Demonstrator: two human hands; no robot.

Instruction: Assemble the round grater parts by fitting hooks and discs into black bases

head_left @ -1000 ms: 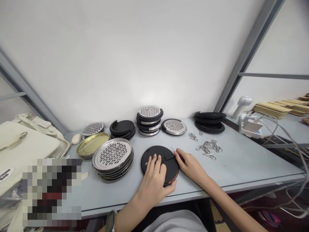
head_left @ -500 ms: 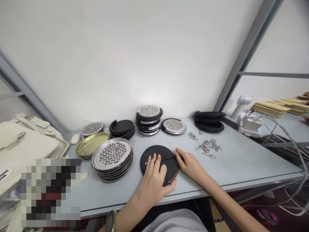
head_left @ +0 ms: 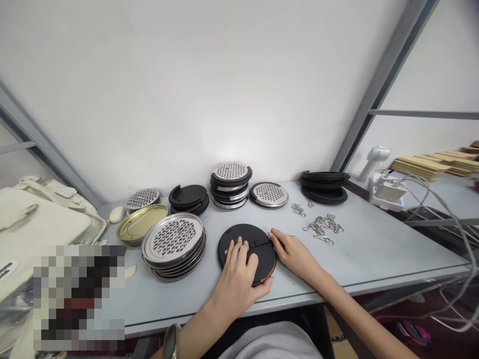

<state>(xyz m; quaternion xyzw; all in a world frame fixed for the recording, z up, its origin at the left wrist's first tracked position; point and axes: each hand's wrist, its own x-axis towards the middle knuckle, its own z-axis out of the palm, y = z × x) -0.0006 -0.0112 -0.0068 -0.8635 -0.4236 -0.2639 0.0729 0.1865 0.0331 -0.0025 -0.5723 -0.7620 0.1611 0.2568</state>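
A round black disc (head_left: 245, 238) lies on the table near its front edge, with a brownish strip along its lower right rim. My left hand (head_left: 241, 271) rests on it, fingers spread over the face and thumb at the lower rim. At the disc's right rim, my right hand (head_left: 290, 249) pinches a small metal wire piece (head_left: 268, 235), mostly hidden by the fingers. Wire clips (head_left: 324, 227) lie in a loose pile to the right. Left of the disc stands a stack of round metal graters (head_left: 174, 239).
Behind are gold lids (head_left: 142, 223), black round holders (head_left: 189, 197), stacked graters (head_left: 231, 184), a single grater (head_left: 269, 193) and black rings (head_left: 325, 188). A white bag (head_left: 45, 219) is at the left. A white device (head_left: 387, 192) with cables stands at the right.
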